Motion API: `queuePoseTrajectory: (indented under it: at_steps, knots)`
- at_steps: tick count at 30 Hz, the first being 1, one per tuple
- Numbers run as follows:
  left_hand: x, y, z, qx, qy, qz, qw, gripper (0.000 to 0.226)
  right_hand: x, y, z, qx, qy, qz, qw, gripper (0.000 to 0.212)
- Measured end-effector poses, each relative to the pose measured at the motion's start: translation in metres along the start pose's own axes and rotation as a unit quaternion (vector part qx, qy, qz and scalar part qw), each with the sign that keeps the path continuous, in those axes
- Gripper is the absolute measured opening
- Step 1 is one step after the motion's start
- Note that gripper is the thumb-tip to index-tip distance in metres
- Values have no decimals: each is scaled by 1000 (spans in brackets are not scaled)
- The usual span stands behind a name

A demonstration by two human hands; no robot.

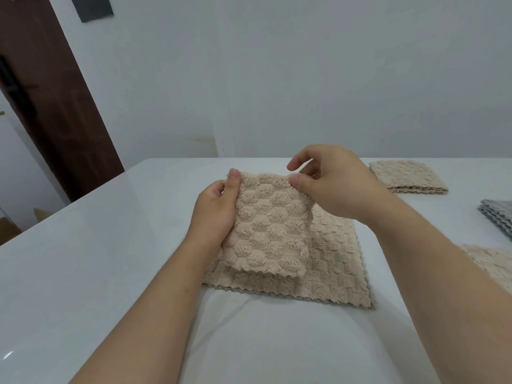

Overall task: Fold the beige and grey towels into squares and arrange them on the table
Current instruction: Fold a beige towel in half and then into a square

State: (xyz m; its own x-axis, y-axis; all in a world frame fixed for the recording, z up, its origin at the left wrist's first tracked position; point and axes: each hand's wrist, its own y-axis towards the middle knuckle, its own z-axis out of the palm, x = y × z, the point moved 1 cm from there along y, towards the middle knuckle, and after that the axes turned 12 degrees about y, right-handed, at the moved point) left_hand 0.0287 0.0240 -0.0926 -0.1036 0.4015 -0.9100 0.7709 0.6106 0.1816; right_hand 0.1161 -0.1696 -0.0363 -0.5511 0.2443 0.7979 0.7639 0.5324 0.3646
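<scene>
Head view shows me partway through the job. At the far right of the table [110, 245] a folded beige stack [407, 177] already lies squared up, and a grey stack [498, 214] sits at the right edge, cut off by the frame, so I cannot tell how neatly it is folded. Another pale towel [493, 264] lies near right, mostly out of sight. In the middle a flat beige towel [338, 267] rests on the table, not yet folded down to a small square by the look of it. Above it I hold a folded beige towel [268, 231] upright, its lower edge hanging just over the flat one. I judge this piece still needs its last fold or its placing. My left hand [213, 214] grips the towel's left edge, thumb on the top corner. My right hand [332, 184] pinches the top right corner under the thumb, forefinger lifted, both forearms reaching in from the near side.
</scene>
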Motion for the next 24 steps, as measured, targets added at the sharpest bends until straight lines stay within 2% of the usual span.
queuePoseTrajectory:
  at_steps: [1,3,6,10,13,16,18,21,24]
  knots:
    - [-2,-2,0,40,-32,-29,998,64,-1,1,0,-6,2,1,1000,11]
    - [-6,-5,-1,115,-88,-74,987,53,-3,2,-1,-19,7,5,1000,11]
    - [-7,-6,1,169,-106,-93,975,32,-6,4,-2,-47,19,11,999,13]
    - [1,0,4,112,-31,-70,991,32,-12,2,6,-81,68,42,994,20]
    - [5,2,2,64,0,-75,995,35,-16,0,22,-79,155,99,980,29]
    - [13,8,-4,29,-41,-123,991,21,-17,-4,40,-20,246,202,948,44]
    - [19,13,-9,13,-94,-168,981,24,-16,-7,51,17,292,241,925,52]
    - [26,20,-15,-26,-148,-210,966,27,-16,-12,68,55,329,247,910,51]
    - [28,23,-17,-57,-166,-229,958,26,-18,-14,76,91,319,219,918,52]
